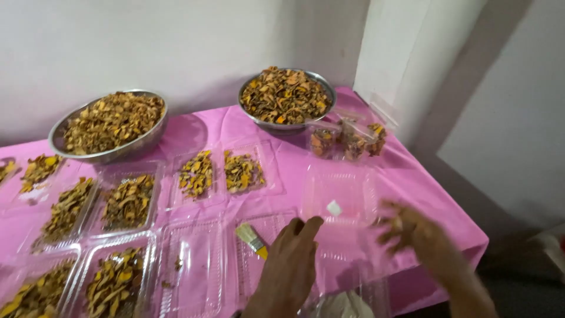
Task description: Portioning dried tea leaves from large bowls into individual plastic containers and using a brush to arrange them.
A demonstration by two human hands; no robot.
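Observation:
My left hand [291, 259] reaches over a clear plastic clamshell container, fingers together and pointing away, its tips close to a small brush [252, 238] with pale bristles and a yellow handle. My right hand [415, 231] is blurred, fingers spread and curled, at the right edge of an empty open clear clamshell [341, 191] that has a small white scrap [333, 207] inside. Nothing is seen in either hand.
A pink cloth [406, 176] covers the table. Two steel bowls [150, 138] [263, 121] of dried orange-brown slices stand at the back. Several clear trays, some filled [128, 201], some empty [194, 265], lie at left. Small filled cups [347, 141] stand by the right bowl. The table edge drops off at right.

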